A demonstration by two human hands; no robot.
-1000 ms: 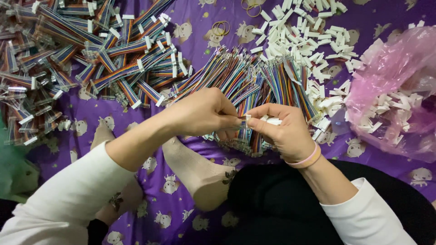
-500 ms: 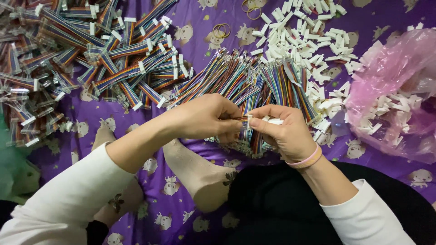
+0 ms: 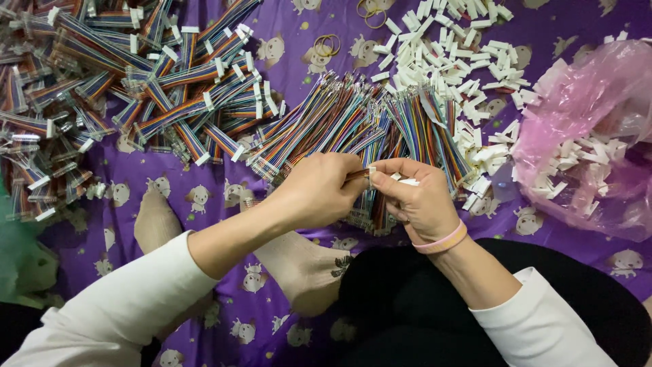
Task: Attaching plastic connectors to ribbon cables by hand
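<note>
Ribbon cable point(image 3: 354, 176), a short rainbow-striped strip, sits pinched between the two hands just above the person's lap. The left hand point(image 3: 316, 190) closes thumb and fingers on its near end; the right hand point(image 3: 418, 200) grips a small white connector housing point(image 3: 407, 181) at its tip, fingers curled tight. Compared with half a second ago, the hands have barely shifted, and cable end and housing remain pressed together, so the joining looks mid-way rather than finished. Just behind lies a fanned heap of loose cables point(image 3: 353, 126); left of it are bundled cables with connectors point(image 3: 136, 81). White housings point(image 3: 468, 61) scatter to the right, beside a pink plastic bag point(image 3: 591, 136), all on purple patterned cloth point(image 3: 285, 61).
</note>
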